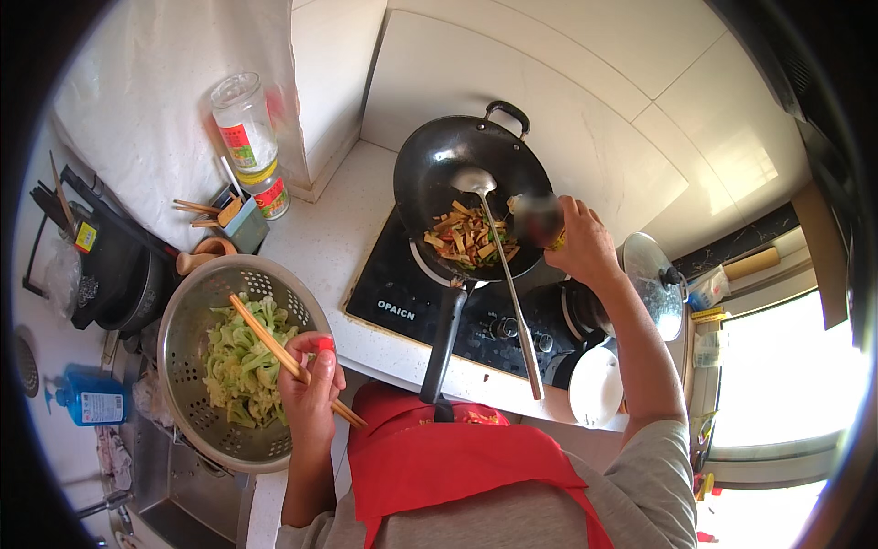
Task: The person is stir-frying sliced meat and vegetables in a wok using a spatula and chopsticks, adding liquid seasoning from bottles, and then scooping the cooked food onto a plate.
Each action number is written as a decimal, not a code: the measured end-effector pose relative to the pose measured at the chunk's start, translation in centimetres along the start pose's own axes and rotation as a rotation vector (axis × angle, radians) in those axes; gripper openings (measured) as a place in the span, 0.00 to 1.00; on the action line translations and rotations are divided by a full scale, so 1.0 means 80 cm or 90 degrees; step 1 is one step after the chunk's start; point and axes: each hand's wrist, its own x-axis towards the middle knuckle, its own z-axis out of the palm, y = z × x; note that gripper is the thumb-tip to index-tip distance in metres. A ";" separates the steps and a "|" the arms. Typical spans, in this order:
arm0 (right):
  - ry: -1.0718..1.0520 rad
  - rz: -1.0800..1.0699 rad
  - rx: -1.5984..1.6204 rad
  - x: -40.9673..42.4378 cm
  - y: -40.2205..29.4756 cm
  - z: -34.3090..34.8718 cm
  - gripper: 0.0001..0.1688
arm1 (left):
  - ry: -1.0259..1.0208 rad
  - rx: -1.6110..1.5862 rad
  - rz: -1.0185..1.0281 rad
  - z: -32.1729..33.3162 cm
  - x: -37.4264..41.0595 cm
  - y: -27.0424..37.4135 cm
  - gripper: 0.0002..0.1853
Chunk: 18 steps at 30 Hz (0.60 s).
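My right hand (pixel 586 243) grips a dark bottle (pixel 540 219), tilted over the right side of a black wok (pixel 439 158); its outline is blurred. Sliced brown food with green bits (pixel 463 237) lies in the wok's bottom. A long-handled metal ladle (pixel 513 302) rests in the wok, its handle reaching over the front of the cooktop. Wooden chopsticks (pixel 264 333) are held in my left hand (pixel 312 388), which also pinches a small red cap (pixel 325 343). That hand is above the right side of a perforated metal colander (pixel 175 329) containing cut cauliflower (pixel 243 370).
The wok stands on a black cooktop (pixel 425 319), handle towards me. A glass lid (pixel 651 288) and a white bowl (pixel 595 388) are at right. Left are stacked glass jars (pixel 250 137), a utensil holder (pixel 247 226), a blue pump bottle (pixel 92 398) and a sink (pixel 199 497).
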 end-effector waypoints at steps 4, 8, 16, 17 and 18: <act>-0.011 0.005 -0.007 0.001 0.000 -0.001 0.40 | -0.002 -0.003 0.006 0.000 0.000 -0.001 0.09; 0.024 -0.010 0.000 0.000 -0.002 0.001 0.33 | -0.002 -0.011 0.001 0.000 0.000 -0.001 0.09; 0.030 0.007 0.120 0.008 0.002 0.006 0.34 | -0.004 -0.008 -0.002 0.003 0.000 0.001 0.08; 0.034 0.013 0.138 0.010 0.002 0.006 0.35 | -0.002 -0.008 -0.001 0.003 0.000 0.002 0.08; 0.039 0.020 0.156 0.011 0.003 0.006 0.35 | -0.002 -0.004 -0.002 0.003 0.000 0.002 0.08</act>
